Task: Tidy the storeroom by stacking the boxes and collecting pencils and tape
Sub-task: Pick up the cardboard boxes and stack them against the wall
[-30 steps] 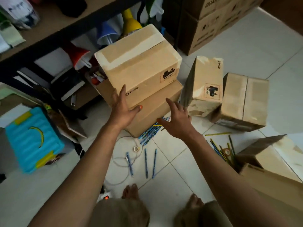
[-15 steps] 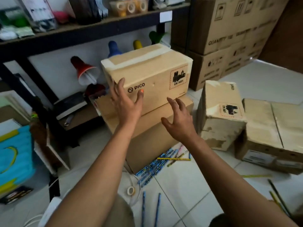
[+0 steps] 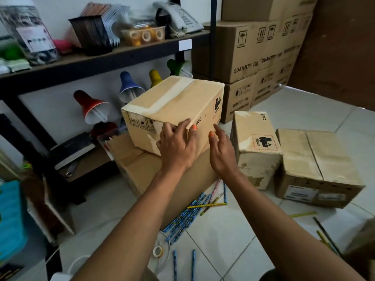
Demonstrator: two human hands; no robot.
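Top box (image 3: 174,106) is sitting on a larger flat box (image 3: 142,169) on the floor, rotated so a corner is pointing at the camera; its long axis is running from near-left to far-right. It's tan cardboard, pale tape strip running down the lid along that axis, "PICO" print and a UN hazard label on the right face, handling symbols on the left face, some torn paper near the bottom corner. Left hand (image 3: 176,147) is lying over the near corner, fingers straight and pressing the left face, thumb on the right face. Right hand (image 3: 222,153) is open, fingers straight, at the right face; can't tell if it's touching. Two more boxes are sitting on the floor to the right: an upright one (image 3: 255,151) and a lower one (image 3: 316,169), just beside each other. Pencils (image 3: 188,218) are lying scattered on the floor by the bottom box, mostly blue, pointing mixed ways. Small tape roll (image 3: 157,251) is lying on the tile near them.
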